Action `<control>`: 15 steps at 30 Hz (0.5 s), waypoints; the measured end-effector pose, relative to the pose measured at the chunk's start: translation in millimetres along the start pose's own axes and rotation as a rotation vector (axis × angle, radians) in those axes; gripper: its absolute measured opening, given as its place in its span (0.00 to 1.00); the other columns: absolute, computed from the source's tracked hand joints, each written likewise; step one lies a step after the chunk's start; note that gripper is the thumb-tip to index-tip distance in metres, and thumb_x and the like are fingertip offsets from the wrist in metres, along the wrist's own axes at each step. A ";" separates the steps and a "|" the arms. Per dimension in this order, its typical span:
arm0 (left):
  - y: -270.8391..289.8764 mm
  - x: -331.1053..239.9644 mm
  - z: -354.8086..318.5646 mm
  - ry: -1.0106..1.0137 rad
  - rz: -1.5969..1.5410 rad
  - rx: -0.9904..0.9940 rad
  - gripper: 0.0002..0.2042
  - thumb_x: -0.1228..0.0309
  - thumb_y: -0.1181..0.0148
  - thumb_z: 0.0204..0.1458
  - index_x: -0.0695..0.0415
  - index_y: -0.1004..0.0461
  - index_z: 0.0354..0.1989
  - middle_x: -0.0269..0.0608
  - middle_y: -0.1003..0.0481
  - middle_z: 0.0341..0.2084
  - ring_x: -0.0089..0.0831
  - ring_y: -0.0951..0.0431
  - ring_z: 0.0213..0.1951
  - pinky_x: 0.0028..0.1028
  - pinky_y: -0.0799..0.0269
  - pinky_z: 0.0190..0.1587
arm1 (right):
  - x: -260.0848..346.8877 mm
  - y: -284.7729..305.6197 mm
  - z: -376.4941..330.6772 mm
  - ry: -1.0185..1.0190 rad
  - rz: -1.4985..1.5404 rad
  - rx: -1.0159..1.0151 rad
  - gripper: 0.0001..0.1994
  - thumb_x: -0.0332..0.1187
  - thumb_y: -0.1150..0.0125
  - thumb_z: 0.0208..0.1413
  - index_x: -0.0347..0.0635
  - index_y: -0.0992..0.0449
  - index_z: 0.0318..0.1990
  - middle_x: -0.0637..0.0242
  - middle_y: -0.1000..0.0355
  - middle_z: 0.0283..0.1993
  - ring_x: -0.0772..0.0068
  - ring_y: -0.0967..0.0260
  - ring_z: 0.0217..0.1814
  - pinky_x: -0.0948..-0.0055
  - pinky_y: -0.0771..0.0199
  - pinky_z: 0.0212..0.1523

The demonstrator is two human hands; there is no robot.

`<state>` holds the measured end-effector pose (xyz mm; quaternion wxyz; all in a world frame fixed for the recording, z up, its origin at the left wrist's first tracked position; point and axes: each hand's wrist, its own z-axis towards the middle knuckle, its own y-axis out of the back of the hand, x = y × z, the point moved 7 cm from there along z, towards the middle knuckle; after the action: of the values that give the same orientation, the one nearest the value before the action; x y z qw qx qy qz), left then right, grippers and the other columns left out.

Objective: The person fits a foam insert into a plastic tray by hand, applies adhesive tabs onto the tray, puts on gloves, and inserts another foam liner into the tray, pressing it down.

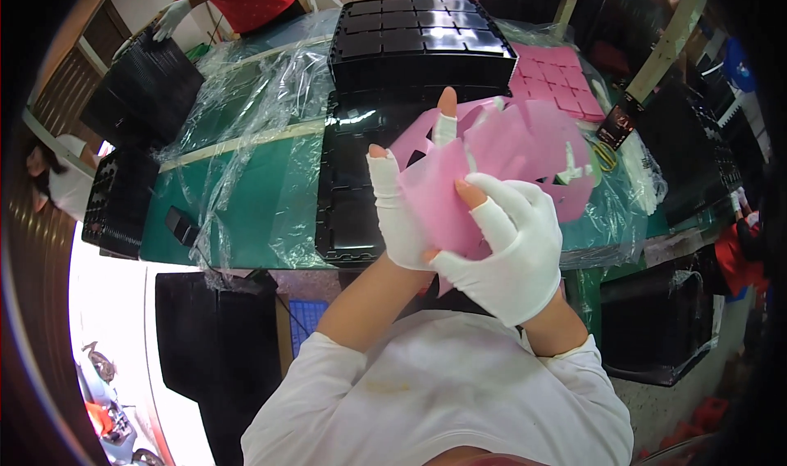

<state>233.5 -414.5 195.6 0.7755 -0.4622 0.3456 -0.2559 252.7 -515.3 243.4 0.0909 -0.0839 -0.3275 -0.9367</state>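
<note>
A thin, curled pink plastic sheet (pixel 443 187) with cut-out slots is up in front of me, above the near edge of the table. My left hand (pixel 400 208), in a white glove with bare fingertips, holds the sheet's left part; one finger sticks up along it, and some fingers are hidden behind. Gloved the same way, my right hand (pixel 512 240) has its fingers bent and closed on the sheet's near part. Below and behind lies a glossy black plastic panel (pixel 348 187) with slotted edges.
A tall stack of black panels (pixel 418 52) stands at the back, with flat pink sheets (pixel 553 81) to its right. Yellow-handled scissors (pixel 605 156) lie farther right. Clear film (pixel 270 113) covers the green table (pixel 176 195). Another person's gloved hand (pixel 172 19) touches black panels (pixel 143 89).
</note>
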 end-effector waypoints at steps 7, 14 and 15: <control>-8.5 -13.0 5.0 0.058 0.355 0.061 0.50 0.33 0.44 0.47 0.46 0.57 0.74 0.45 0.51 0.71 0.48 0.48 0.70 0.49 0.52 0.68 | -72.9 23.5 45.5 -0.674 0.623 0.022 0.10 0.30 0.34 0.52 0.39 0.21 0.41 0.68 0.25 0.30 0.71 0.30 0.23 0.72 0.29 0.26; 14.0 -48.0 -31.5 -0.249 0.873 0.051 0.43 0.53 0.33 0.51 0.57 0.49 0.70 0.53 0.46 0.68 0.51 0.45 0.69 0.46 0.48 0.68 | -130.6 80.7 95.6 -0.210 1.418 0.101 0.11 0.33 0.51 0.66 0.39 0.26 0.49 0.69 0.26 0.46 0.79 0.30 0.43 0.79 0.30 0.47; 31.9 -44.1 -31.7 -0.247 0.908 -0.153 0.42 0.57 0.32 0.52 0.58 0.50 0.70 0.53 0.46 0.68 0.49 0.44 0.68 0.44 0.47 0.68 | -141.8 99.0 92.5 -0.224 1.379 0.064 0.11 0.33 0.51 0.66 0.39 0.26 0.49 0.69 0.26 0.46 0.79 0.30 0.43 0.79 0.30 0.47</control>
<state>183.7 -386.0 169.7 0.8079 -0.3470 0.4359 0.1919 421.5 -516.9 343.2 0.6329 -0.3661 -0.2344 -0.6407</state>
